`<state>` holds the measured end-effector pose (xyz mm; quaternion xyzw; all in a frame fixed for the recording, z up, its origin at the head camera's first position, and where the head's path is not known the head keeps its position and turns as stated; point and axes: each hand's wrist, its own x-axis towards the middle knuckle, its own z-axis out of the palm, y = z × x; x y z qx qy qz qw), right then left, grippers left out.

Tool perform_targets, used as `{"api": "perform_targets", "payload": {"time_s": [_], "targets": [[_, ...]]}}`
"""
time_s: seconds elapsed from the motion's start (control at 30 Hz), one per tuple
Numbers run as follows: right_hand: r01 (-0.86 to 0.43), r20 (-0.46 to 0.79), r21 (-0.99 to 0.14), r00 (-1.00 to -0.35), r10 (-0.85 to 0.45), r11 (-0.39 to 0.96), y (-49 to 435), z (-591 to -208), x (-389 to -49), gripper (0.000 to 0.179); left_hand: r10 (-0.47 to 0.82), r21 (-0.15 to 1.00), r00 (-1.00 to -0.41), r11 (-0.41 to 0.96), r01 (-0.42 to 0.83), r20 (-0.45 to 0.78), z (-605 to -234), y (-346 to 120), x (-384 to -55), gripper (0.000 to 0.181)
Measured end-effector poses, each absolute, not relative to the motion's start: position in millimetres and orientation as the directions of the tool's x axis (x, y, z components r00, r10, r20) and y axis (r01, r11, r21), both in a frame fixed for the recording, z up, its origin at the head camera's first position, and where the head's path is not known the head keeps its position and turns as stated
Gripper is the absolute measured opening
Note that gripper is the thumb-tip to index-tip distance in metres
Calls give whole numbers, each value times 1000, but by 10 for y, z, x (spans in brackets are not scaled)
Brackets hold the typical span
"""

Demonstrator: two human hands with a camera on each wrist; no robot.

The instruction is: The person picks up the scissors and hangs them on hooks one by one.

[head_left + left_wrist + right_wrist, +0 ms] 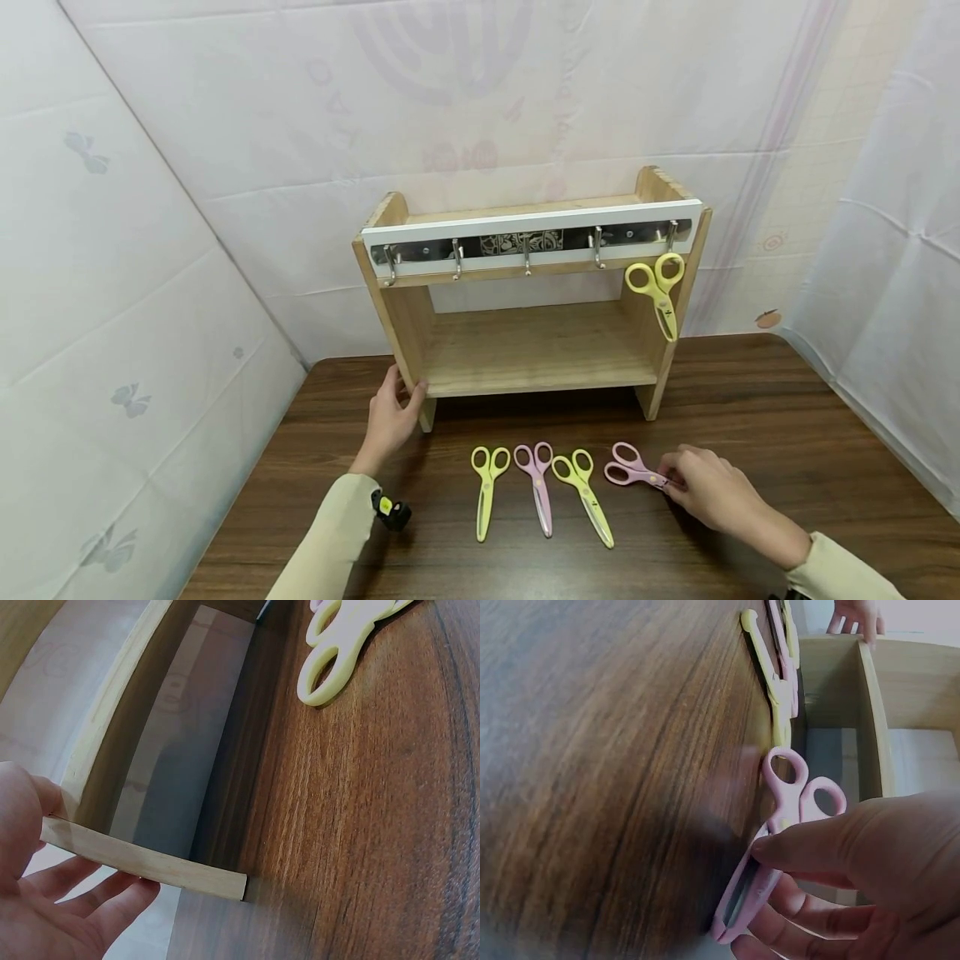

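My right hand (708,487) pinches a pair of pink scissors (786,796) by the blade part, thumb on one face and fingers behind, handle loops pointing left toward the other scissors. My left hand (392,414) grips the lower left side panel of a wooden shelf (540,342), its thumb at the front edge and its fingers around the outer face. Yellow scissors (660,292) hang by a handle loop from the rightmost hook (672,237) of the white hook rack (525,218) along the shelf's top front.
In front of the shelf lie yellow scissors (486,492), pink scissors (537,487) and another yellow pair (587,497), handles toward the shelf. The other hooks on the rack hold nothing. A patterned white cloth (262,150) hangs behind the brown wooden table (300,500).
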<state>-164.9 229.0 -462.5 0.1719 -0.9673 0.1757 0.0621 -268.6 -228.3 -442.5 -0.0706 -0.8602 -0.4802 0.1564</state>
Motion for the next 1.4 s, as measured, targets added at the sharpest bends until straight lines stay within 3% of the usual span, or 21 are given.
{"api": "perform_targets", "payload": {"time_s": [0.57, 0.93, 1.03, 1.2, 1.4], "targets": [[-379, 224, -237, -917, -330, 894, 2293, -4576, -1638, 29, -33, 809, -938, 517, 279, 345, -4429, -2282, -2677, 49], [-477, 389, -185, -839, -382, 859, 2304, -4018, -1800, 23, -24, 809, -940, 516, 281, 341, -4437, -2288, -2665, 49], [-505, 439, -171, -808, -394, 846, 2292, -3820, -1852, 21, -20, 802, -935, 521, 292, 354, -4447, -2288, -2672, 50], [-575, 592, -135, -700, -400, 807, 2242, -3542, -1940, 20, -25, 804, -936, 520, 287, 350, -4446, -2284, -2671, 50], [-637, 716, -159, -601, -356, 755, 2135, -3283, -2021, 21, -26, 811, -943, 518, 271, 332, -4434, -2283, -2662, 49]]}}
